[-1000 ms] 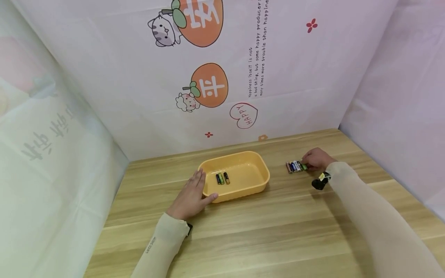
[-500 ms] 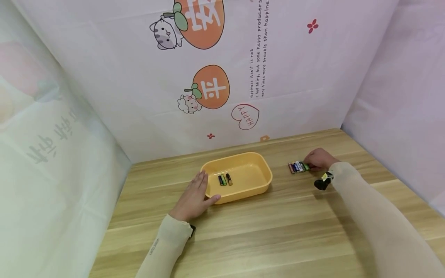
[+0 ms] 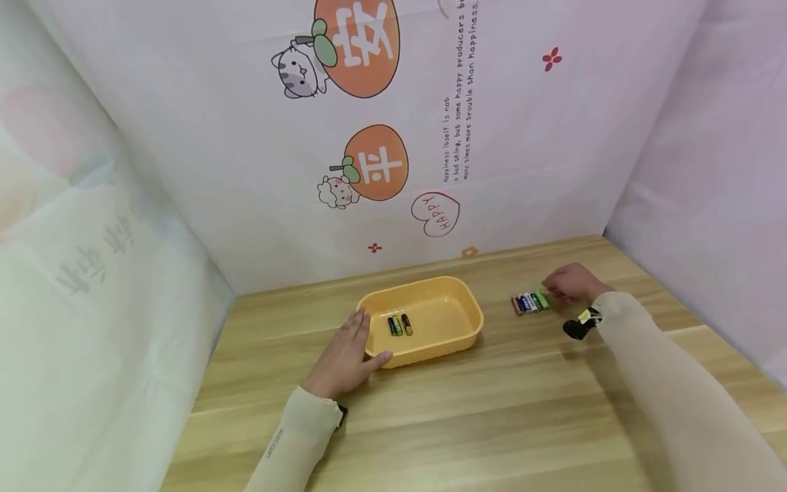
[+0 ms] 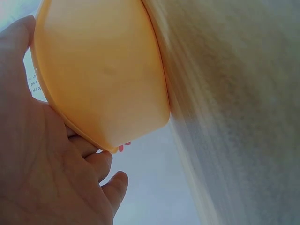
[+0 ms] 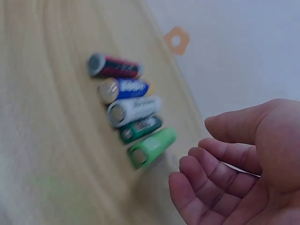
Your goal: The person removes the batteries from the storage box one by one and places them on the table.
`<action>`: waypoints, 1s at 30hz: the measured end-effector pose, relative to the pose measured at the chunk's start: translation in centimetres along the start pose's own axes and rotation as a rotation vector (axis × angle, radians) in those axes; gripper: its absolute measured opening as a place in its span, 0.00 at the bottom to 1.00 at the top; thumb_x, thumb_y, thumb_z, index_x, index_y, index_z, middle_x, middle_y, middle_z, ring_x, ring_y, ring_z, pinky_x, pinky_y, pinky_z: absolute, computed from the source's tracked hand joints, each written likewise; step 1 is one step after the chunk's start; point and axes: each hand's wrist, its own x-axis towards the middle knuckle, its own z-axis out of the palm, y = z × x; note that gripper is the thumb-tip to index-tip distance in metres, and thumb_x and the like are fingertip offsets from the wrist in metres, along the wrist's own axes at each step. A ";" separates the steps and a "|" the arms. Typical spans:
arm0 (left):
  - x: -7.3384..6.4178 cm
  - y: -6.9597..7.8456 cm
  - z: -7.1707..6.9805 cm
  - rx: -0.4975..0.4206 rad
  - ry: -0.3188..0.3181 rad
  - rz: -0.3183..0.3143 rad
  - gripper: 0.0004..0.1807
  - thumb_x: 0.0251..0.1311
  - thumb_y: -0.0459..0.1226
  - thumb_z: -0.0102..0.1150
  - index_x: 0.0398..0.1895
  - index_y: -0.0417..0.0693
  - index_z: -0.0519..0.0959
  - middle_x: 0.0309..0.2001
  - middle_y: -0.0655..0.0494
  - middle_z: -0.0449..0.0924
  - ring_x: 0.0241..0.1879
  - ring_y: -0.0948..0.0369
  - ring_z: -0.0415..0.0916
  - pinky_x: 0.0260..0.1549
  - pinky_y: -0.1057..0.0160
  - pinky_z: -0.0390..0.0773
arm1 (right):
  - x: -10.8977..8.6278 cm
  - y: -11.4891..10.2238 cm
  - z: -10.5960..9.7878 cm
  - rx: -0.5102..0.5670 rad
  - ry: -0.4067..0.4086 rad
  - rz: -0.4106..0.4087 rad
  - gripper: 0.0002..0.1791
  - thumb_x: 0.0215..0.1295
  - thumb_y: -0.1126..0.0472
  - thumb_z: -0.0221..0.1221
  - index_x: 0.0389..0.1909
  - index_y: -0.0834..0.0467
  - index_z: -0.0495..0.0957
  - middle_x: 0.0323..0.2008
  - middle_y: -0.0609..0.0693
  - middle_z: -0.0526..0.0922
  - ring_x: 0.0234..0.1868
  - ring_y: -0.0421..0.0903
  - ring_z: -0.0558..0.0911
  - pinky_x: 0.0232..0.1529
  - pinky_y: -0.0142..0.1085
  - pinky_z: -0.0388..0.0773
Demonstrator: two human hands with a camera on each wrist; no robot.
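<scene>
A yellow plastic tray (image 3: 439, 320) stands on the table, with three small batteries (image 3: 398, 325) lying side by side in its left part. Against the tray's left end rests my left hand (image 3: 341, 359), fingers along the rim and thumb at the front corner; the left wrist view shows the fingertips at the tray's rim (image 4: 75, 124). My right hand (image 3: 573, 283), loosely curled and holding nothing, hovers just right of a row of several batteries. In the right wrist view these are a red one (image 5: 117, 67), a blue one (image 5: 126, 89), a white one (image 5: 136, 110), a dark green one (image 5: 141, 130) and a bright green one (image 5: 153, 147).
The wooden table (image 3: 455, 417) meets a printed white cloth wall (image 3: 510, 137) behind the tray. White cloth also hangs on the left (image 3: 92, 307) and the right (image 3: 707, 205). A black device (image 3: 578, 328) is strapped at the right wrist.
My right hand has drawn off the bright green battery, moving slightly right, and the row now shows in full. The left hand keeps its place on the tray. The head view has shifted a little.
</scene>
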 end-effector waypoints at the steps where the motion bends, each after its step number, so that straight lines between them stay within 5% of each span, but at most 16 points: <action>1: -0.1 0.0 0.1 -0.002 -0.008 -0.004 0.57 0.61 0.74 0.30 0.77 0.38 0.42 0.77 0.48 0.32 0.75 0.55 0.30 0.70 0.54 0.42 | -0.1 -0.1 -0.1 -0.007 -0.003 -0.012 0.25 0.73 0.61 0.51 0.58 0.80 0.67 0.40 0.64 0.80 0.33 0.48 0.81 0.34 0.41 0.81; 5: 0.3 0.1 -0.2 0.005 0.021 0.014 0.56 0.62 0.73 0.31 0.77 0.37 0.43 0.77 0.47 0.34 0.75 0.54 0.32 0.70 0.53 0.43 | -0.1 -1.1 -0.2 0.048 -0.004 -0.047 0.28 0.76 0.58 0.48 0.63 0.78 0.63 0.56 0.73 0.70 0.49 0.58 0.79 0.47 0.45 0.80; 9: 1.0 0.1 -0.6 0.016 0.031 0.022 0.56 0.62 0.73 0.31 0.77 0.39 0.42 0.78 0.47 0.33 0.75 0.54 0.31 0.70 0.54 0.43 | -0.1 -2.6 0.3 0.098 0.001 -0.066 0.29 0.76 0.57 0.48 0.65 0.76 0.62 0.61 0.74 0.65 0.56 0.63 0.74 0.53 0.49 0.77; 30: -0.4 0.2 0.2 0.014 0.020 0.002 0.56 0.63 0.72 0.31 0.76 0.36 0.43 0.77 0.45 0.36 0.75 0.52 0.34 0.70 0.54 0.44 | -0.4 -8.0 6.2 0.115 -0.078 -0.132 0.23 0.74 0.59 0.52 0.61 0.72 0.69 0.50 0.64 0.77 0.44 0.52 0.81 0.50 0.50 0.78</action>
